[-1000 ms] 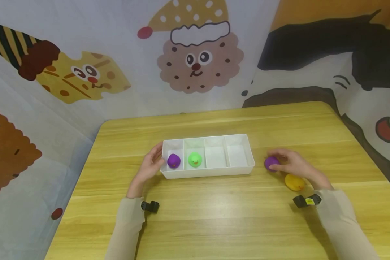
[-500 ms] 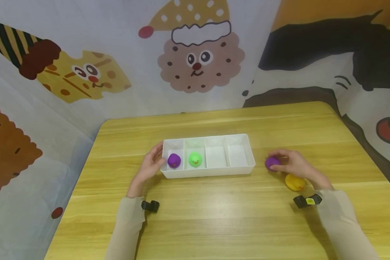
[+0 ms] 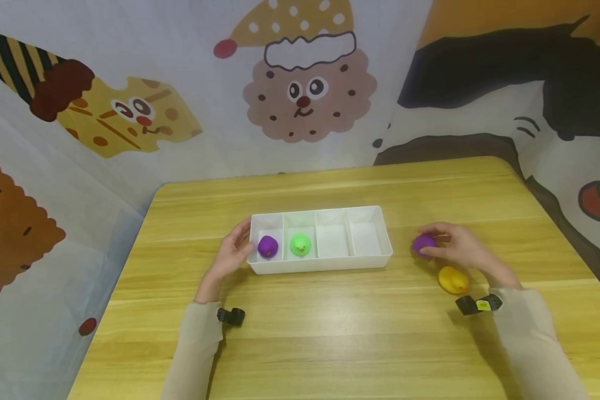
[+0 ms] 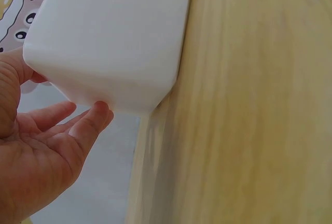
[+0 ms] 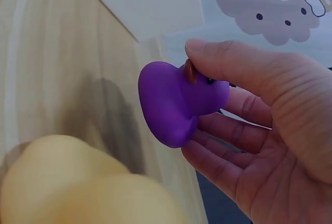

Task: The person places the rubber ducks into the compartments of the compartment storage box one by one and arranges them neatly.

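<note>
My right hand [image 3: 457, 246] pinches a purple rubber duck [image 5: 168, 102] between thumb and fingers, right of the white box [image 3: 325, 265]. In the right wrist view the duck hangs tilted above the tabletop, its shadow apart from it. My left hand [image 3: 231, 255] holds the left end of the box, with fingertips [image 4: 99, 107] against the end wall and the thumb by the rim. Another purple duck [image 3: 267, 247] sits in the leftmost compartment. A green duck [image 3: 300, 245] is in the second one. Nearest below my right hand, a yellow duck [image 3: 453, 280] lies on the table.
The wooden table [image 3: 320, 344] extends all round the box. Its back edge meets a hanging cloth [image 3: 205, 150] printed with cartoon figures. The box's two right compartments show only their white floors.
My right hand has lifted the purple duck and moved slightly away and to the right, uncovering more of the yellow duck. The left hand and the box stay in place.
</note>
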`<state>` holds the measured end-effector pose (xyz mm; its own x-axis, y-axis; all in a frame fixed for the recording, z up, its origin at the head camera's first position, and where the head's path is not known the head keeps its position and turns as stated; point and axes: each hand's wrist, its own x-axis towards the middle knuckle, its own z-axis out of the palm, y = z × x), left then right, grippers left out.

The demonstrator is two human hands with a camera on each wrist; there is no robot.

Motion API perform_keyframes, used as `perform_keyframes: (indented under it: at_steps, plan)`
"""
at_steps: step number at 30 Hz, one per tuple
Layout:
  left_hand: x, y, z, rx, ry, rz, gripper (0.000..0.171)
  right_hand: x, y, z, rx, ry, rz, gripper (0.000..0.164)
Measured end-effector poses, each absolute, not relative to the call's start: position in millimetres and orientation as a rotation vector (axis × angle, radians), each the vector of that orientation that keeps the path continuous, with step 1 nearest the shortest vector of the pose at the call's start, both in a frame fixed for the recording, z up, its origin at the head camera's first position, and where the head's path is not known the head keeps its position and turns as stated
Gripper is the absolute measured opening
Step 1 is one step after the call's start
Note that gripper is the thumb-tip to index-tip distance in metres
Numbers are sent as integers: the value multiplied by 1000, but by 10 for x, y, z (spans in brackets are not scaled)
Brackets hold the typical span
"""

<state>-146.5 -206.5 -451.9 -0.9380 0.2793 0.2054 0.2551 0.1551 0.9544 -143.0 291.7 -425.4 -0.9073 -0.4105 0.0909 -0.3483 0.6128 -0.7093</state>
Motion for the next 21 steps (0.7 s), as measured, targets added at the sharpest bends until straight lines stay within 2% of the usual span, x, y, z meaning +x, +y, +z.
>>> perform_keyframes:
  at_steps: [21]
  plan:
    - [-1475,-2074,-4517,530,2370,1949,60,-1537,2907,-3914,-743,2893,-1163,41]
